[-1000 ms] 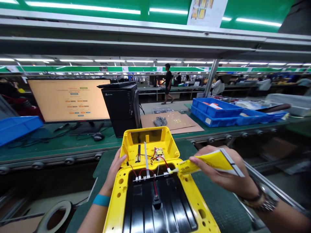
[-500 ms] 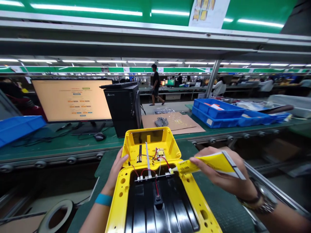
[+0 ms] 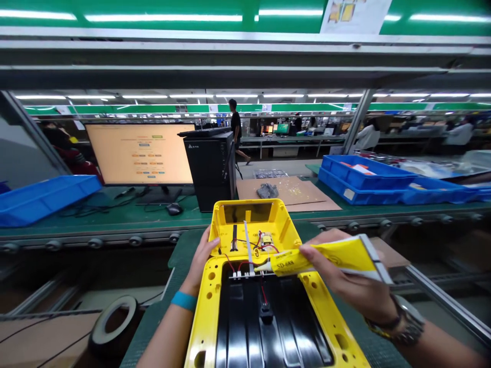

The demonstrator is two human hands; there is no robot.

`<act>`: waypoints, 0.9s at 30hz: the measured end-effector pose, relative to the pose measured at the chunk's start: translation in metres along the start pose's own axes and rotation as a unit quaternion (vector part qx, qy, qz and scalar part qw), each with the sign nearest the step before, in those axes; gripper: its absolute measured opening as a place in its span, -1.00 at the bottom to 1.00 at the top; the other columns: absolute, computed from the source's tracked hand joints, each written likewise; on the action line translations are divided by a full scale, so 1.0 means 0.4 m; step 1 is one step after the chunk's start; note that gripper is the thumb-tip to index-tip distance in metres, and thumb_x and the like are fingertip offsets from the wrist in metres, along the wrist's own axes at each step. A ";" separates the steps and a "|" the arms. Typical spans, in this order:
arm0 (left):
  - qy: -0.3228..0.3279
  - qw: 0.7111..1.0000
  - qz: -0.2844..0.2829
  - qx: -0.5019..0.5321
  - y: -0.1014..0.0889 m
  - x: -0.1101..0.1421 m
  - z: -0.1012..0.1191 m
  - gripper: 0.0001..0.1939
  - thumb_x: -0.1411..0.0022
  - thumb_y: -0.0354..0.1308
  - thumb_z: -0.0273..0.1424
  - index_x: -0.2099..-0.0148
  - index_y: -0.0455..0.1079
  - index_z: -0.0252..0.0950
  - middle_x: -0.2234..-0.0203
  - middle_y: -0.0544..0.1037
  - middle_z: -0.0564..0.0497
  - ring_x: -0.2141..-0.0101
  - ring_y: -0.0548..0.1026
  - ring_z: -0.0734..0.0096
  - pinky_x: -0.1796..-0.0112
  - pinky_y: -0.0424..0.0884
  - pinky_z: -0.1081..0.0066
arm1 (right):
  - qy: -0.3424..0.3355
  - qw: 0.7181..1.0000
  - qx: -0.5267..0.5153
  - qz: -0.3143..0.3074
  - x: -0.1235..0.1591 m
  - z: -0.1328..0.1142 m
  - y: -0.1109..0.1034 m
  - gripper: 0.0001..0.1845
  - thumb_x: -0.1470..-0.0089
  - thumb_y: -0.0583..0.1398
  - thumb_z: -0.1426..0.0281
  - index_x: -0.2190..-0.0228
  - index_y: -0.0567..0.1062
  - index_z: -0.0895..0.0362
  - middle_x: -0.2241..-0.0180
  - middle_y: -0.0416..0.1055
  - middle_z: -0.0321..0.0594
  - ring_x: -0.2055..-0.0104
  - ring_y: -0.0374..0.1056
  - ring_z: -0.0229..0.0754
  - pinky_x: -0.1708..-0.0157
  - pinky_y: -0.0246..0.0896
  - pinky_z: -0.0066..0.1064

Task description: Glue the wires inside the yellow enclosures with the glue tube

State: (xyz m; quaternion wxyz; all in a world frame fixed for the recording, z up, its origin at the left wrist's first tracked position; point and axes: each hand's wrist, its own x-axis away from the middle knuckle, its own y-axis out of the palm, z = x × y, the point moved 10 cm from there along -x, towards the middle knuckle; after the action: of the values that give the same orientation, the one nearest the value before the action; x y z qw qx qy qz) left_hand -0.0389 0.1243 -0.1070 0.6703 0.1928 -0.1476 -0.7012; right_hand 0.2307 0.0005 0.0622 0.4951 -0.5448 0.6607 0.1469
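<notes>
The right hand (image 3: 351, 278) comes in from the right, back of the hand uppermost, thumb extended along the near face of a yellow tube (image 3: 293, 262). Its fingers are closed around the tube's rear half; the grip is pinched, not spread. The left hand (image 3: 200, 260) reaches up along the left side of the yellow housing (image 3: 204, 309), thumb at the edge of the raised lid (image 3: 286, 227). Its other fingers are largely hidden, so how tightly it closes cannot be told.

The tube reads "SD-688"; smaller print above is illegible. The computer tower (image 3: 209, 171) bears a white triangular logo with unreadable characters. Text on the monitor (image 3: 140, 153) is too small to read.

The tube's long axis runs nearly level across the view, nozzle (image 3: 263, 267) pointing left, beside the white connectors (image 3: 251, 274). The housing lies on the green tabletop (image 3: 182, 249), long axis running away from the person, lid at the far end.
</notes>
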 end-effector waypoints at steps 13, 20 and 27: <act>0.027 1.000 -0.014 0.004 0.002 0.001 0.008 -0.28 -0.21 0.30 -0.26 -0.36 0.18 -0.23 -0.21 0.46 -0.09 -0.29 0.29 -0.03 -0.18 0.34 0.21 | -0.046 0.998 -0.014 -0.051 -0.001 -0.009 0.065 -0.89 -0.13 0.35 0.49 0.37 0.53 0.09 0.40 0.54 -0.38 0.43 0.48 -0.39 0.41 0.40 -0.64; 0.021 1.000 -0.013 -0.005 -0.002 0.000 0.004 -0.24 -0.20 0.31 -0.23 -0.38 0.17 -0.23 -0.21 0.46 -0.11 -0.23 0.38 -0.07 -0.19 0.32 0.14 | -0.046 0.997 0.007 -0.055 -0.013 -0.018 0.069 -0.90 -0.16 0.33 0.46 0.39 0.52 0.10 0.46 0.52 -0.40 0.50 0.45 -0.41 0.48 0.37 -0.64; 0.013 1.000 -0.003 -0.008 -0.004 0.003 0.008 -0.19 -0.16 0.34 -0.24 -0.39 0.18 -0.23 -0.19 0.48 -0.10 -0.24 0.36 -0.10 -0.18 0.35 0.14 | -0.049 0.997 0.011 -0.059 -0.011 -0.021 0.068 -0.90 -0.15 0.33 0.47 0.39 0.52 0.11 0.45 0.53 -0.37 0.49 0.47 -0.38 0.49 0.37 -0.62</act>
State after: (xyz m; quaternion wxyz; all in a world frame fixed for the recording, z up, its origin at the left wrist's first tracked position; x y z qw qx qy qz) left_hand -0.0419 0.1229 -0.1048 0.6718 0.1969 -0.1329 -0.7016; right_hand 0.2025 0.0069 0.0603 0.5405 -0.5697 0.6039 0.1365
